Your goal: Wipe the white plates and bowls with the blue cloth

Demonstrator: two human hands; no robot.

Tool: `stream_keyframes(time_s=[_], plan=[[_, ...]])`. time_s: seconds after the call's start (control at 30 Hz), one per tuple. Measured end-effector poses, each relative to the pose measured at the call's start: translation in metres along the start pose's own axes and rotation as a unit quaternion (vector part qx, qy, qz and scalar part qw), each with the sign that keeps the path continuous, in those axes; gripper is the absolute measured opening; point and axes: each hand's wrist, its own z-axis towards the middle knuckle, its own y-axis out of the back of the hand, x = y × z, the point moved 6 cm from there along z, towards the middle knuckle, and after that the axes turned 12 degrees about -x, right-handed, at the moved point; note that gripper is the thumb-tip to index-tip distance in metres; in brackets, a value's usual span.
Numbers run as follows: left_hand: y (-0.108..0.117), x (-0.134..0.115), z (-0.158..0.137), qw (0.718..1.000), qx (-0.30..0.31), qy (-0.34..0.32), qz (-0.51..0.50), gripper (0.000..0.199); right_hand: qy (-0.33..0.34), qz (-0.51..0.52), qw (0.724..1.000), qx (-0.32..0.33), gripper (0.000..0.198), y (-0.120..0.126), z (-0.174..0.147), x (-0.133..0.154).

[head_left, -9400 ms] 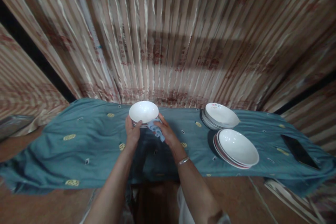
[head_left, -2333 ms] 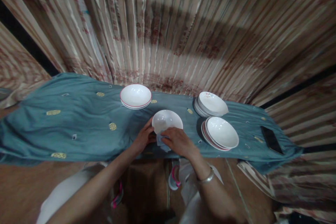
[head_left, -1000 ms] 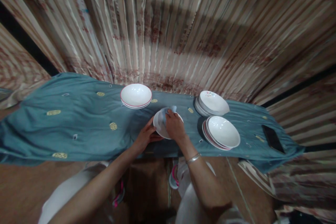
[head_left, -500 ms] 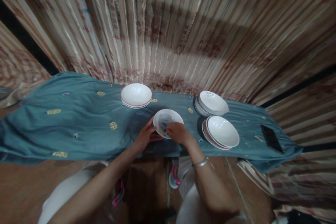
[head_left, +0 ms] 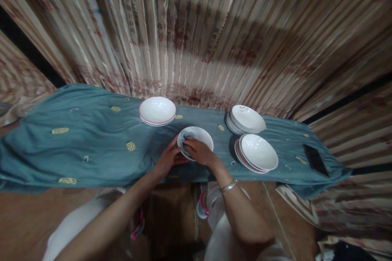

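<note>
A white bowl (head_left: 202, 133) is at the front middle of the cloth-covered table. My left hand (head_left: 170, 155) grips its left rim, with fingers beneath the side. Inside the bowl, my right hand (head_left: 197, 150) presses a bluish-grey cloth (head_left: 184, 137) against the left inner wall. My fingers are bent over the cloth and hide part of it. A silver bangle (head_left: 229, 186) circles my right wrist.
Red-rimmed bowls (head_left: 157, 111) are stacked at the back left. To the right stand another bowl stack (head_left: 259, 153) and, behind it, a stack of white dishes (head_left: 246, 119). A black phone (head_left: 316, 160) lies near the right end of the teal tablecloth (head_left: 101, 142).
My right hand has moved left inside the bowl, taking the cloth from the middle to the left inner wall. My left hand keeps its hold on the rim.
</note>
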Motion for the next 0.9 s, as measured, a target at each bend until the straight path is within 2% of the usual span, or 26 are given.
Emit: stream_keyframes(time_s=[0.2,0.43,0.67,0.9], plan=[[-0.001,-0.003,-0.002,1.0,-0.009,0.005,0.0,0.073,-0.006,-0.104,0.994,-0.023,0.038,0.006,0.003,0.001],[-0.003,-0.004,-0.003,1.0,0.013,0.002,-0.009,0.076,-0.08,-0.241,0.965,-0.068,0.033,0.019,0.001,-0.012],[-0.002,-0.003,-0.003,1.0,-0.01,0.012,-0.006,0.074,-0.113,-0.283,0.952,-0.025,0.032,0.034,-0.013,-0.016],[-0.003,-0.004,-0.003,1.0,-0.01,0.009,-0.012,0.077,-0.124,-0.264,0.956,0.015,0.03,0.043,-0.026,-0.015]])
